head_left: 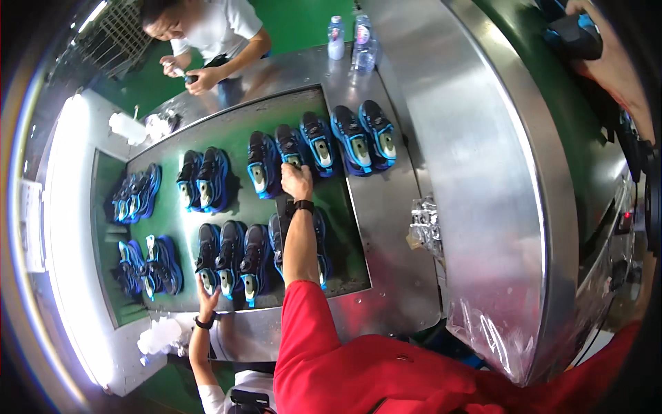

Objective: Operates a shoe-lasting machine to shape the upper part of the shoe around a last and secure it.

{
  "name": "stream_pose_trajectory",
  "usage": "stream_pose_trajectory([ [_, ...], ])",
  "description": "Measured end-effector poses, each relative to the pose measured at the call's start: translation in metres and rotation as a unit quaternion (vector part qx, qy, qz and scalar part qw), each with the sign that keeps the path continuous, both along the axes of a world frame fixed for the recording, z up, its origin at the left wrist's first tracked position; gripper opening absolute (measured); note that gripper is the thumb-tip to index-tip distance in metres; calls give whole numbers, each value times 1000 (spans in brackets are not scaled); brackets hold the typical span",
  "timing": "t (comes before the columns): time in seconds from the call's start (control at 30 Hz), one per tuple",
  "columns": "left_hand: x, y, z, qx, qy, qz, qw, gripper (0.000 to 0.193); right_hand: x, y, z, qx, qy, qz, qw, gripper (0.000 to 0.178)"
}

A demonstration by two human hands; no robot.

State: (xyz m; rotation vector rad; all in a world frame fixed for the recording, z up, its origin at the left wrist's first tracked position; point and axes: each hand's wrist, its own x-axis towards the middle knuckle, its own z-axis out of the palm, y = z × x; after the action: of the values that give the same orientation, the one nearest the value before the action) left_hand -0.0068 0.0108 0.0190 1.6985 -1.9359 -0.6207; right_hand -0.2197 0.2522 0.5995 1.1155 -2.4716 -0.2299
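Stretched out over the green belt in a red sleeve, my left hand (296,181) grips the heel end of a black and blue sneaker (287,140). Sneakers stand close on both sides of it, one (260,162) to the left and one (316,141) to the right. My forearm partly covers sneakers in the nearer row. At the far right edge, my right hand (598,65) is closed around a dark shoe with blue parts (578,36); the rim cuts off part of this hand.
Several sneakers stand in two rows on the belt (234,181). A pair (358,141) rests on the metal border. A co-worker's hand (207,295) touches a near-row shoe; another person (221,52) works across. Bottles (363,48) and a curved metal housing (476,172) are rightward.
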Motion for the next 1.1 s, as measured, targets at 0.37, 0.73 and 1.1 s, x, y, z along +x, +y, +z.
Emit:
stream_pose_trajectory([
  [0.37,86,204,71,95,312,-316,891,46,-21,121,64,-222,63,210,950,57],
  [0.73,-21,483,419,504,487,-636,323,105,118,417,111,-566,-239,147,775,42],
  [1.1,19,742,428,682,295,-651,157,61,331,678,-81,-808,-172,-160,540,57],
])
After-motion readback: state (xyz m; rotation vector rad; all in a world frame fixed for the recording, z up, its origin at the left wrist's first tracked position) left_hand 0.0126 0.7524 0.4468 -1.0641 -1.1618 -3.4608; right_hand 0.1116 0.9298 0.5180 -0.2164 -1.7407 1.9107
